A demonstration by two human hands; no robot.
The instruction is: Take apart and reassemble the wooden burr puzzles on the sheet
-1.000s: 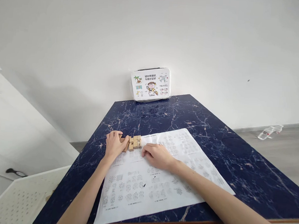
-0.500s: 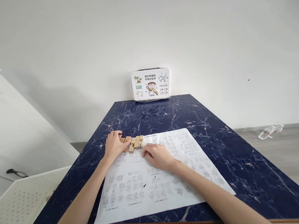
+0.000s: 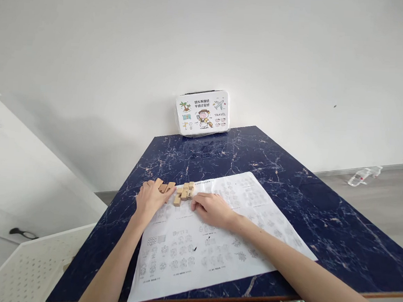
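My left hand (image 3: 148,201) is at the far left corner of a printed paper sheet (image 3: 179,278), its fingers and thumb closed around a few small wooden blocks (image 3: 163,188). Part of these blocks is hidden behind the hand. Just to their right stands a second cluster of wooden blocks (image 3: 184,193), some stacked, with dark marks on one at its right end. Beside that marked block, my right hand (image 3: 214,209) rests on the sheet with curled fingers. Whatever may lie under those fingers is hidden.
The sheet lies on a dark blue marbled table (image 3: 201,158). A white cartoon-printed case (image 3: 204,114) leans against the wall at the far edge. Left of the table are a white cabinet (image 3: 20,175) and a perforated white surface (image 3: 27,267). Plastic bottles (image 3: 360,177) lie on the floor at right.
My left hand has shifted slightly left along with its blocks, and the gap to the other cluster has widened. My right hand has hardly moved.
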